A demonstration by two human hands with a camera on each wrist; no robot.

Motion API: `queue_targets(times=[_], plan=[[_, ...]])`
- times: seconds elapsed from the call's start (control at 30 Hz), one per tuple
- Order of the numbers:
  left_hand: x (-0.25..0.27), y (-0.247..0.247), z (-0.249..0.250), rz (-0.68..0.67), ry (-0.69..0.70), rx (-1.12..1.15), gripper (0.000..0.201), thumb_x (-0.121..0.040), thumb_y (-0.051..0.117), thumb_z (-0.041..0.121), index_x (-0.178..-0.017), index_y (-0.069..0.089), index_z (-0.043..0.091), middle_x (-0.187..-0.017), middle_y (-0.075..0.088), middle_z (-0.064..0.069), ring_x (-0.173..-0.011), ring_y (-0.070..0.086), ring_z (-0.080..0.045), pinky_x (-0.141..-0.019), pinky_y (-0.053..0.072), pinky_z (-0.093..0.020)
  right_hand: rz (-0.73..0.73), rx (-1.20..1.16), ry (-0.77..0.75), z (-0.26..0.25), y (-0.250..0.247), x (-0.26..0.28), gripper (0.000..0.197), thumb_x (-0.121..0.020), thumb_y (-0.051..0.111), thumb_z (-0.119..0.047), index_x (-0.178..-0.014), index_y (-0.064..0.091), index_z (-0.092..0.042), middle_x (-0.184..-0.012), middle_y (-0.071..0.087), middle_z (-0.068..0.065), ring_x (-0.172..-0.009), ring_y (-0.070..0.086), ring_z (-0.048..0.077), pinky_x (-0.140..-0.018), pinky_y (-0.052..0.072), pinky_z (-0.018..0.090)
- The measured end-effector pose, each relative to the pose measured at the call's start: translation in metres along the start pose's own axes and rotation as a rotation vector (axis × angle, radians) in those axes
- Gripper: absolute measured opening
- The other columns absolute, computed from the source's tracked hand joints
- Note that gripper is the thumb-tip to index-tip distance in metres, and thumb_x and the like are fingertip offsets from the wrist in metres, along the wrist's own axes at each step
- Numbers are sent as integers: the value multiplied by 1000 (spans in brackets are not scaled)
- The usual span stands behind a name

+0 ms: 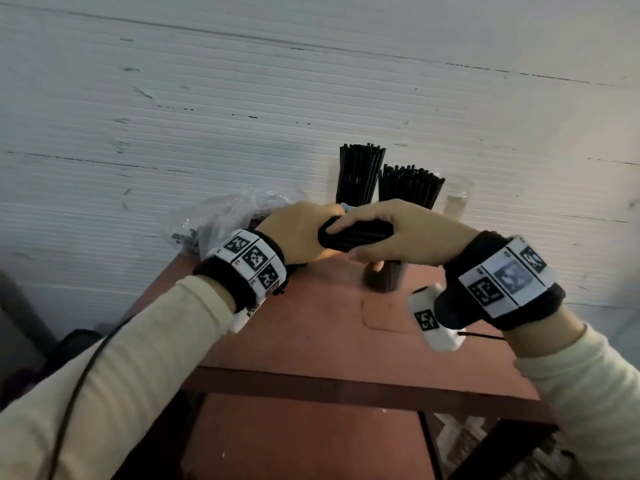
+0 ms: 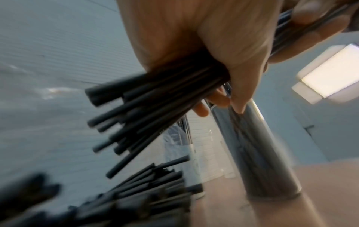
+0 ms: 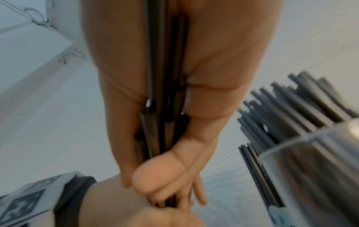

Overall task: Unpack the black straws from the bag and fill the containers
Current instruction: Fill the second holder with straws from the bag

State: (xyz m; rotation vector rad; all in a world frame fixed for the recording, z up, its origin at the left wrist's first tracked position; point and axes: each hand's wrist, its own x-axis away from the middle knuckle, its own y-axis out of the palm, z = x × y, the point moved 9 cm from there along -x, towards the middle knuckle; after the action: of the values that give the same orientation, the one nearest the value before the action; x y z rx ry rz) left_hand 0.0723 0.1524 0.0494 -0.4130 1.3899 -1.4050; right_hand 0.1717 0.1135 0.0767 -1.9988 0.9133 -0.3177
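Note:
Both hands hold one bundle of black straws (image 1: 356, 234) level above the red table (image 1: 311, 327). My left hand (image 1: 298, 233) grips its left part; in the left wrist view the left hand (image 2: 213, 46) has its fingers curled round the bundle (image 2: 147, 104), whose ends fan out. My right hand (image 1: 398, 233) wraps the right part, with the right hand (image 3: 204, 69) closed round the bundle (image 3: 163, 73) in its wrist view. A clear bag (image 1: 225, 216) with more straws lies at the left. Two containers (image 1: 360, 174) (image 1: 408, 187) full of straws stand behind. Another container (image 1: 384, 277) stands under my hands.
An empty clear cup (image 1: 458, 199) stands at the far right against the white ribbed wall (image 1: 207, 116). The table's front edge (image 1: 346, 382) is close to me. A cable (image 1: 79, 386) hangs along my left sleeve. A ceiling lamp (image 2: 330, 72) shows in the left wrist view.

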Motion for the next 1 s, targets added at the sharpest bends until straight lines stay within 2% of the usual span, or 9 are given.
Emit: queue_targets(times=[0.13,0.2,0.33,0.4,0.53,0.6,0.7,0.83,1.0], plan=[[-6,4,13,13,-56,107,17,-84,66,42,-96,62,29,-84,64,11,-81,61,-11,-70,46,-25,93,158,-9,-1,-36,21,57,-83,74,-30,-134,51,-41,-112,57,-24,-92,58,-7,-82,43,10],[-6,11,14,2,-106,251,16,-84,69,40,-80,55,34,-77,59,15,-72,57,-2,-62,40,-17,241,164,-18,-4,-60,32,52,-84,70,-40,-131,51,-46,-115,58,-18,-95,58,-6,-87,43,16],[-9,25,23,42,-158,605,18,-81,76,33,-74,61,26,-73,63,10,-68,60,-3,-72,46,-21,634,-67,-201,-25,-94,46,34,-87,70,-26,-121,63,-26,-114,64,-4,-93,68,11,-79,52,20],[-9,33,31,22,-180,740,17,-80,77,30,-76,65,19,-69,65,7,-67,63,-6,-74,52,-23,708,-53,-243,-31,-93,43,29,-91,65,-23,-119,63,-19,-113,65,-2,-97,65,8,-81,51,17],[-8,55,37,-70,-231,917,17,-77,81,21,-84,65,19,-78,68,4,-79,66,-9,-83,52,-26,484,239,-137,-22,-58,13,34,-101,46,-32,-126,60,-14,-120,63,-4,-103,55,0,-87,40,8],[-6,64,34,-119,-261,952,24,-75,82,23,-91,65,20,-89,72,-3,-92,68,-15,-94,51,-32,368,359,-151,-15,-37,3,38,-100,45,-39,-121,63,-14,-119,63,-2,-107,55,6,-96,41,16],[-4,63,36,-126,-264,996,32,-82,76,14,-108,63,2,-98,70,-21,-93,68,-21,-98,51,-34,437,346,-201,-12,-35,4,42,-93,55,-42,-125,61,-16,-126,56,0,-118,50,10,-103,33,18],[-3,61,39,-121,-273,1031,37,-83,74,9,-115,60,-5,-108,67,-23,-95,66,-22,-96,52,-32,582,298,-149,-5,-42,7,50,-85,66,-47,-128,58,-22,-131,50,0,-123,45,14,-106,32,25],[-3,78,28,-244,-350,952,40,-76,80,15,-111,66,4,-109,71,-12,-107,66,-20,-107,43,-39,542,246,-110,8,-33,3,35,-85,70,-30,-117,62,-17,-113,54,-4,-101,51,5,-88,33,5]])
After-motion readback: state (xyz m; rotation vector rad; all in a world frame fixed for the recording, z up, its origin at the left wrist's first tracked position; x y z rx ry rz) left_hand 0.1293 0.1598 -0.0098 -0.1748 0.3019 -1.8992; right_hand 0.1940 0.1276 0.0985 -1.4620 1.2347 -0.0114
